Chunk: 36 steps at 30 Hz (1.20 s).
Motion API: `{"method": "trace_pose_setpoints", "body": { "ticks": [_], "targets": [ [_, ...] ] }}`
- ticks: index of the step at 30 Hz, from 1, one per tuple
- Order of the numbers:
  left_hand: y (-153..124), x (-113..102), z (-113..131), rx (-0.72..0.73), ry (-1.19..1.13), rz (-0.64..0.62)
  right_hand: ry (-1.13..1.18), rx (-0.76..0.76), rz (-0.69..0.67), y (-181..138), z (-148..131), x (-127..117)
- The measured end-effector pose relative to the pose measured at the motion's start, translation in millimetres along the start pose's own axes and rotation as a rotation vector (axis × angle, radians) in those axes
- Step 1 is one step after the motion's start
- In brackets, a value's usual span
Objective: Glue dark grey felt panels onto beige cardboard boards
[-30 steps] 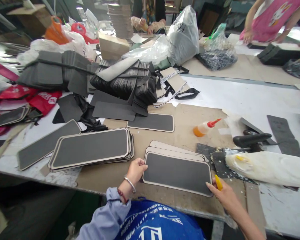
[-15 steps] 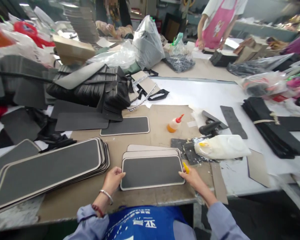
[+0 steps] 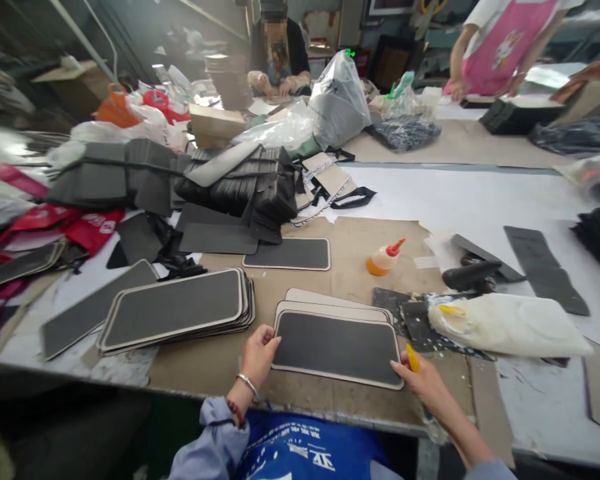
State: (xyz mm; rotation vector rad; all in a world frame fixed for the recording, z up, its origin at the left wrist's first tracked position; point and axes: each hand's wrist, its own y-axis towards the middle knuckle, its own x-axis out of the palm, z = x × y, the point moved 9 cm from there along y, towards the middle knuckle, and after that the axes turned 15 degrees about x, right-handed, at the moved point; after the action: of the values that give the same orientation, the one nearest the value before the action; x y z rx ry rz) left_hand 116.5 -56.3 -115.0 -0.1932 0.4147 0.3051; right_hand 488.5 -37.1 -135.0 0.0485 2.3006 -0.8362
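A dark grey rectangular panel [image 3: 337, 348] with rounded corners and a pale border lies in front of me. Under its far edge, beige panels [image 3: 330, 303] show, slightly fanned. My left hand [image 3: 260, 353] pinches the panel's left edge between thumb and fingers. At the right end, my right hand [image 3: 423, 377] grips the edge near the corner. That same hand also has a small yellow tool [image 3: 413, 359] tucked in its fingers; the rest of it is hidden. To the left lies a stack of similar bordered panels [image 3: 175, 310].
A white glue-smeared container [image 3: 510, 323] lies at the right, near a black-handled tool [image 3: 473, 275]. Beyond the panel stands a bottle of orange liquid [image 3: 384, 259] with a red nozzle. Bundled dark sheets [image 3: 245, 183] are piled behind. Two people [image 3: 280, 60] work across the table.
The view has swung left, so everything sits farther right in the picture. Both hands stay at the panel's two ends, and the panel lies at a slightly different slant in view.
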Motion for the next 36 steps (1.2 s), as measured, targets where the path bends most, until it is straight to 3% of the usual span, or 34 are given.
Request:
{"method": "trace_pose_setpoints", "body": {
  "ticks": [5, 9, 12, 18, 22, 27, 36],
  "targets": [
    [-25.4, -13.3, 34.4, 0.176, 0.07, 0.012, -0.066, 0.022, 0.112, -16.5, 7.9, -20.5],
    [-28.5, -47.7, 40.0, 0.145, 0.007, 0.026, -0.154, 0.062, 0.117, -26.7, -8.3, -14.0],
    [-14.6, -100.7, 37.4, 0.077, -0.094, 0.086, -0.187, -0.021, 0.08, -35.9, -67.6, 12.4],
    [21.4, -256.3, 15.0, 0.014, -0.044, 0.333, -0.149, -0.279, -0.125, -68.3, -229.2, 117.4],
    [40.7, -319.4, -17.3, -0.051, -0.094, 0.381, -0.105, -0.323, -0.176, -77.6, -285.9, 176.9],
    [60.7, -343.2, -49.5, -0.136, -0.192, 0.319, -0.133, -0.281, -0.161, -83.1, -307.9, 207.4],
    [81.3, -338.2, -84.8, -0.197, -0.201, 0.191, -0.301, -0.213, -0.041, -79.6, -311.1, 219.3]
  ]
}}
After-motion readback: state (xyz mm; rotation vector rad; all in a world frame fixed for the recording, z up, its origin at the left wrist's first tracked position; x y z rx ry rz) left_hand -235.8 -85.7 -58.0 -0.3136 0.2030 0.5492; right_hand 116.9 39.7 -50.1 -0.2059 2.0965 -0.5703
